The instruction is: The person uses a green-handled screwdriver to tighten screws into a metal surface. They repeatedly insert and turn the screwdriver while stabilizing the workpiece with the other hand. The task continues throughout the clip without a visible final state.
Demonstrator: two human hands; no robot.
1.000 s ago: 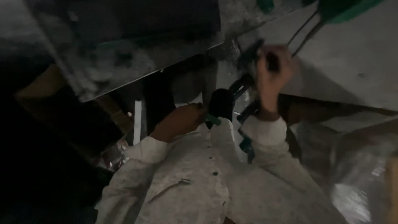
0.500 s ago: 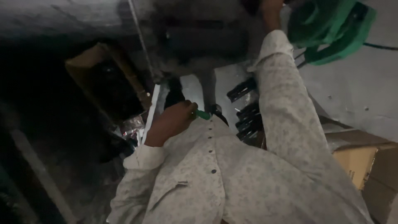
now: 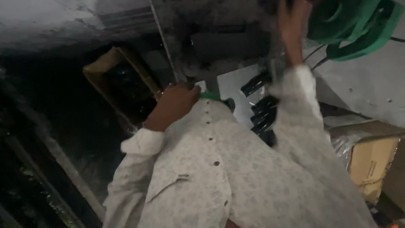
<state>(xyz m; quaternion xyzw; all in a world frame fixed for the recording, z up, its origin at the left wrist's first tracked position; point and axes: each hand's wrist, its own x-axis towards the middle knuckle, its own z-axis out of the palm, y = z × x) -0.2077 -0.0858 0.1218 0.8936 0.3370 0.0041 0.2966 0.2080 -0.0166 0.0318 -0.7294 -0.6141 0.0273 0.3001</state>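
A small green object (image 3: 209, 96) sits at the centre of the view, gripped in the left hand (image 3: 177, 101), which is curled closed around it just above the person's pale patterned shirt (image 3: 219, 169). The right hand (image 3: 291, 25) is raised to the far right, blurred; whether it grips anything cannot be told. Beside it hangs a green coil (image 3: 358, 25). Black clips (image 3: 261, 105) lie between the arms. An open cardboard box (image 3: 122, 84) sits at left.
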